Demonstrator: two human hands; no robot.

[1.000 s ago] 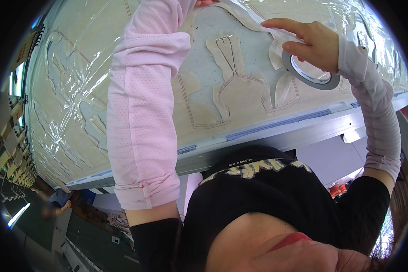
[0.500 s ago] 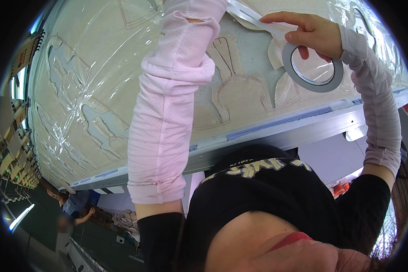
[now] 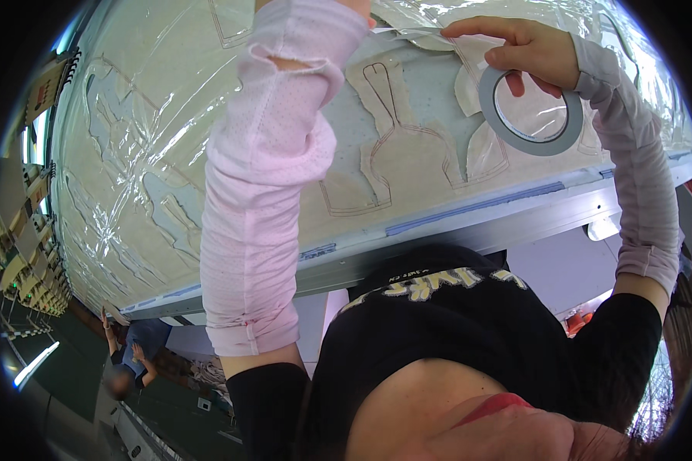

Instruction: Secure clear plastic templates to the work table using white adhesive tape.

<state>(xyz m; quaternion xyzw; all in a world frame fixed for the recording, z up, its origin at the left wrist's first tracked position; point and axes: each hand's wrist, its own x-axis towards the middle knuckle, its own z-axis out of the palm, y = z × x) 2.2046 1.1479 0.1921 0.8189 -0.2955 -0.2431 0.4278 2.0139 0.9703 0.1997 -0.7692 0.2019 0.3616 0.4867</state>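
One expanse of glossy clear plastic film lies leftmost, over a flat beige sheet with outlined shapes. Next, the left hand is mostly cut off by the top edge; its grip cannot be told. A thin, pale tape strip reaches the extended index finger of the right hand, whose other fingers curl around a round grey tape roll. Even tension would keep the strip untwisted.

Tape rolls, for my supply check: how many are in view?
1: the grey tape roll, held in the right hand, toward the picture's upper right. Others may be hidden.
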